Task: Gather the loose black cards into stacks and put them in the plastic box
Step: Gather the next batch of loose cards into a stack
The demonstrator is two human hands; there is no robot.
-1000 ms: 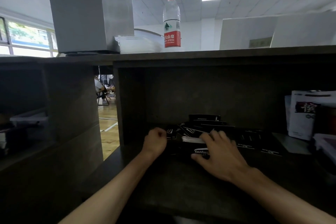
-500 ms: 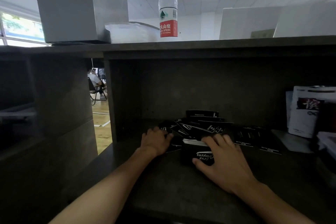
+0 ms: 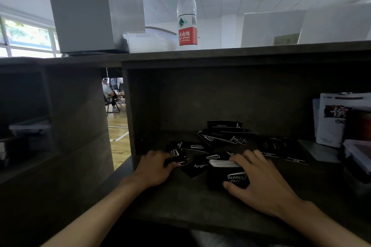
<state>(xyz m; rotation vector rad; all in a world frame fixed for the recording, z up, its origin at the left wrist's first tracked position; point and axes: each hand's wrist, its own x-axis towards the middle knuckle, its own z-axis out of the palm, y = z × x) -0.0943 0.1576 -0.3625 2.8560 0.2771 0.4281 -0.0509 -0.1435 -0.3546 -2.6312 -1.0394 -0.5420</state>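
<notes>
Nearest the camera, the bare front strip of the dark shelf (image 3: 180, 202) is seen, with open room for drawing cards forward.

On it, the right hand (image 3: 259, 182) is found gripping a gathered stack of black cards (image 3: 230, 174): the thumb is curled against the near face and the fingers are laid over the far top edge, where the white card edges show. The stack's long axis is judged to run left to right across the shelf.

The left hand (image 3: 155, 168) is found to the left of the stack, its fingers curled down onto a few loose cards (image 3: 179, 155) at their near left corner; whether these are pinched or merely pressed cannot be told. These cards lie just beyond and to the right of the left hand, between it and the stack, so the left hand is the nearer. A short sweep rightward toward the stack is judged to be what the next move calls for.

Further back, a second scatter of cards (image 3: 222, 136) is noted, overlapping, with more dim ones to the right (image 3: 281, 148). The rear wall stands close behind them and the side wall close on the left.

At the far right edge, a clear-lidded container (image 3: 357, 156) is partly seen; whether it is the plastic box cannot be confirmed.
</notes>
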